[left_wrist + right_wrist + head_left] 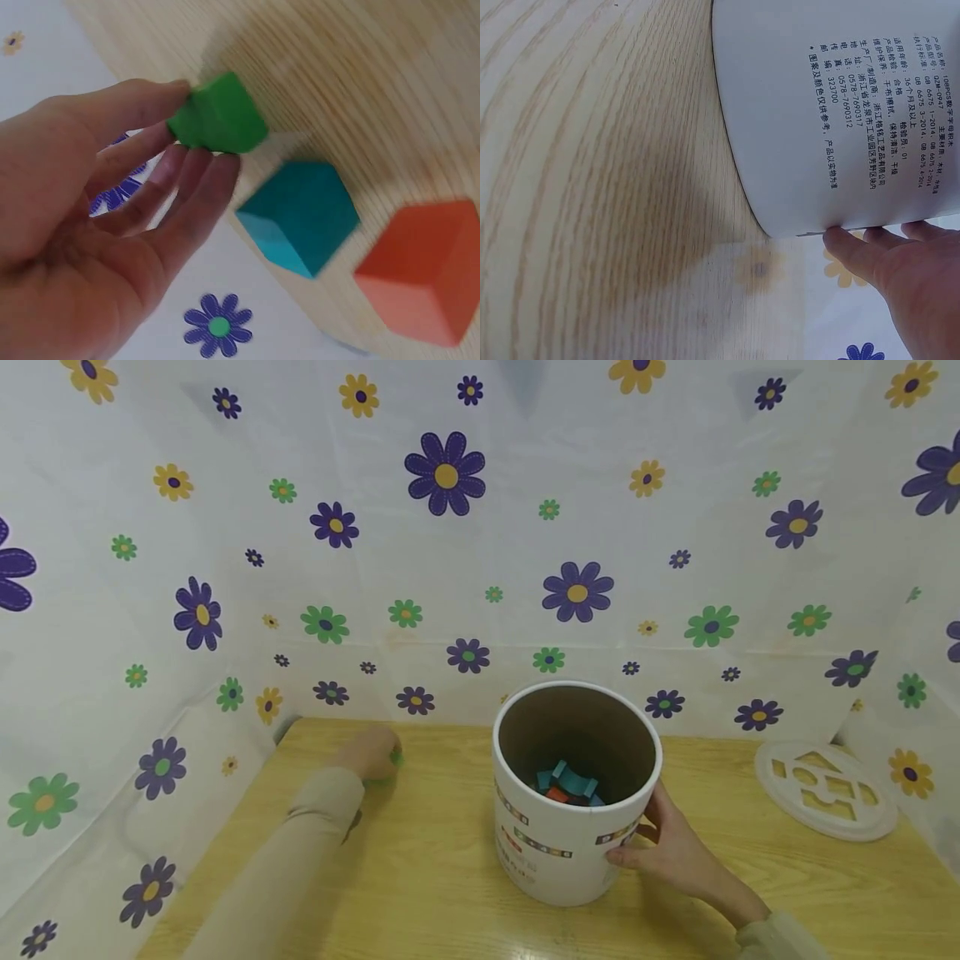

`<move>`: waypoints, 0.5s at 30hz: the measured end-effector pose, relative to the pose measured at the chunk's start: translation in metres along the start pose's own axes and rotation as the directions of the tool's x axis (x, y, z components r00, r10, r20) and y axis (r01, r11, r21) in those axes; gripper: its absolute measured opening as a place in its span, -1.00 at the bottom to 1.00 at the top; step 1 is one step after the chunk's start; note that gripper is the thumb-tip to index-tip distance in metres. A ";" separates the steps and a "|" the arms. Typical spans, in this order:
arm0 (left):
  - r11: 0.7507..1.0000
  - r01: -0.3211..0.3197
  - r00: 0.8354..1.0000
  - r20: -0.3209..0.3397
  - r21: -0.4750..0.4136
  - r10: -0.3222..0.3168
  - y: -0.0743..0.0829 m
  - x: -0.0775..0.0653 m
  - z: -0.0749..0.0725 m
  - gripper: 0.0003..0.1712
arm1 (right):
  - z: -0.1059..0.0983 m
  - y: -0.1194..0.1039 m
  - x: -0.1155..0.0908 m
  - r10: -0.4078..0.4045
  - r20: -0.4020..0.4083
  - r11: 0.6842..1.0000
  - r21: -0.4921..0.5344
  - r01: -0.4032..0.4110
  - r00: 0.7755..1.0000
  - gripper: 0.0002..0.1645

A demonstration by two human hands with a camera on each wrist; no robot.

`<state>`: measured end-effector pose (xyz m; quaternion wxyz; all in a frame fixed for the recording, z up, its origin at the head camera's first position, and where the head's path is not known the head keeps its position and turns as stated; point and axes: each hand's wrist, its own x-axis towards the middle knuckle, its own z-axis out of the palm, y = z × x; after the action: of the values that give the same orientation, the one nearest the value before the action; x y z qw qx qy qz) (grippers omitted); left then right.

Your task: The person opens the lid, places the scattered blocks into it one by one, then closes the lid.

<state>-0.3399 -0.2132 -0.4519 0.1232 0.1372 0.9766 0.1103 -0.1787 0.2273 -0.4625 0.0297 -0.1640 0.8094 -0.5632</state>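
Note:
My left hand is over the far left of the table. In the left wrist view its thumb and fingers pinch a green block. Beside the fingers a teal block and an orange block rest on the wood; the left arm hides them in the head view. My right hand holds the right side of a white cylindrical bucket, thumb toward the front and fingers behind. Inside the open bucket lie teal blocks and a red-orange block.
A round cream lid with shaped cut-outs lies at the right of the wooden table. White flower-printed cloth stands along the back and both sides of the table.

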 end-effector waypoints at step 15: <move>0.993 -0.024 0.999 0.035 -0.116 0.028 0.043 -0.041 0.012 -0.61 | 0.003 -0.003 -0.001 -0.001 0.003 1.000 -0.001 0.001 1.000 0.26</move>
<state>-0.2885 -0.1826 -0.4437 0.1473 0.1445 0.9644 0.1655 -0.1764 0.2245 -0.4610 0.0305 -0.1653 0.8094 -0.5627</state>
